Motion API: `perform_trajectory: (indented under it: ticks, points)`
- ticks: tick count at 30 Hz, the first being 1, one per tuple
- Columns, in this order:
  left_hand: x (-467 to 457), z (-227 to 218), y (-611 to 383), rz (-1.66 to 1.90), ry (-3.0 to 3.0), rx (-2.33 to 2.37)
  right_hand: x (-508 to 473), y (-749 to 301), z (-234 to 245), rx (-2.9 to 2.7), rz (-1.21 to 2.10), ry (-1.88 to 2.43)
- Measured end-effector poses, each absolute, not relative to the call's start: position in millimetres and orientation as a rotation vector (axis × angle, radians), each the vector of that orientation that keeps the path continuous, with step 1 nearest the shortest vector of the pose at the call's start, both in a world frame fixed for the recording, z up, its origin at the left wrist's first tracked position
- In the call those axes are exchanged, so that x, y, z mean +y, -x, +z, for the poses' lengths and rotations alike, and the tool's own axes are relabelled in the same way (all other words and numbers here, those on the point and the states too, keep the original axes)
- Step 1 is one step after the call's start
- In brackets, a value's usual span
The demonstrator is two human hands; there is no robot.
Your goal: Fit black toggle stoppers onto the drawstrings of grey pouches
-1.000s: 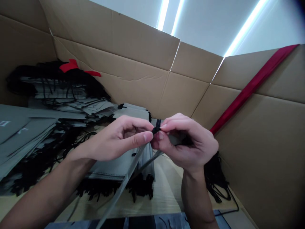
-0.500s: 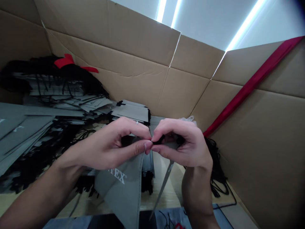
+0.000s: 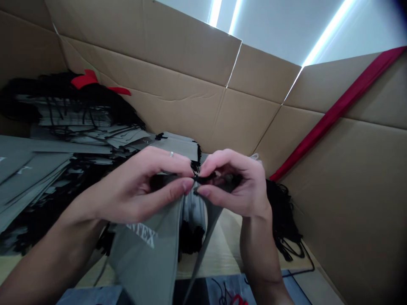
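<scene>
Between both hands hangs a grey fabric pouch [image 3: 149, 254] with white lettering, its lower part reaching the bottom of the view. My left hand [image 3: 143, 186] pinches the pouch's top edge between thumb and forefinger; a ring shows on one finger. Right beside it, my right hand [image 3: 238, 182] is closed on a short piece of black cord [image 3: 205, 178] at the pouch's corner. The two sets of fingertips almost meet. Other fingers of the right hand hide part of the cord and a grey flap behind it.
Stacks of grey pouches with black cords [image 3: 73, 110] lie at the left, a red strip [image 3: 85, 79] on top. A smaller stack [image 3: 178, 146] stands behind the hands. Loose black cords [image 3: 282, 220] lie at right. Cardboard walls [image 3: 190, 76] surround the wooden table [image 3: 227, 250].
Both hands have shifted slightly left and up with the pouch. The fingertips have drawn a little apart, so more black cord shows between them, and the pouch's grey strip has swung left.
</scene>
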State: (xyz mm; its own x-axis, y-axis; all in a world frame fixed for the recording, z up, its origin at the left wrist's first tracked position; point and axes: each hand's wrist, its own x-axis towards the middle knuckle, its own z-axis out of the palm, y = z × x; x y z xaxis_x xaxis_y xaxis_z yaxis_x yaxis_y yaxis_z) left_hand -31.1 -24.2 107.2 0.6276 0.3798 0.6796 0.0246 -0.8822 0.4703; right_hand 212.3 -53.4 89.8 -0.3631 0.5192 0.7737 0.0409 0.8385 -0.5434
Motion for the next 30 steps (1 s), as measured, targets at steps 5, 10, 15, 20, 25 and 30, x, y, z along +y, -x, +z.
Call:
perform_trajectory:
  ticks: [5, 10, 15, 20, 25, 30]
  points:
    - [-18.2, 114.2, 33.2, 1.129, -2.529, 0.279, -61.3, -216.5, 97.2, -1.789, 0.494, 0.548]
    - [-15.5, 107.7, 30.6, 1.186, -2.561, 0.245, -66.3, -212.0, 97.8, -1.722, 0.329, 0.627]
    - [-15.0, 107.4, 29.1, 1.112, -2.564, 0.266, -74.3, -208.1, 96.5, -1.735, 0.142, 0.720]
    - [-11.0, 108.6, 27.3, 1.123, -2.548, 0.300, -79.1, -213.4, 99.3, -1.764, 0.201, 0.860]
    - [-6.2, 108.0, 25.9, 1.133, -2.550, 0.332, -79.8, -227.8, 107.2, -1.837, 0.380, 0.894]
    - [-7.5, 107.4, 19.5, 1.221, -2.441, 0.426, -68.7, -232.0, 104.7, -1.917, 0.387, 0.825]
